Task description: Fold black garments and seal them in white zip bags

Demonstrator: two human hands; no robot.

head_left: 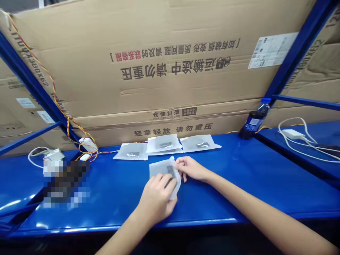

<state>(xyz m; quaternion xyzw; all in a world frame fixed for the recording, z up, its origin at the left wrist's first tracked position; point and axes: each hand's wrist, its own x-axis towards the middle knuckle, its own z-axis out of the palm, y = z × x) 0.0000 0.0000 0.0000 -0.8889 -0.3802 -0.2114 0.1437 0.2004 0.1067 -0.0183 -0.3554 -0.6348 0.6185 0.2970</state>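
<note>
My left hand (156,199) and my right hand (191,169) both grip the edges of a translucent white pouch (159,169) just above the blue shelf top (170,209). A small dark item (170,171) shows through the pouch, and my left hand covers its lower part. My right fingers pinch the pouch's right edge. Just beyond my hands lie three similar pouches (131,152) (163,144) (199,142), each with a small dark item inside. The middle pouch partly overlaps the others.
Large cardboard boxes (159,71) stand behind blue steel shelf rails (34,78). To the left are yellow-red wires (87,148) and white adapters (54,155) beside a pixelated patch (66,184). A plastic drink bottle (255,120) lies at the back right, near a white cable (292,136).
</note>
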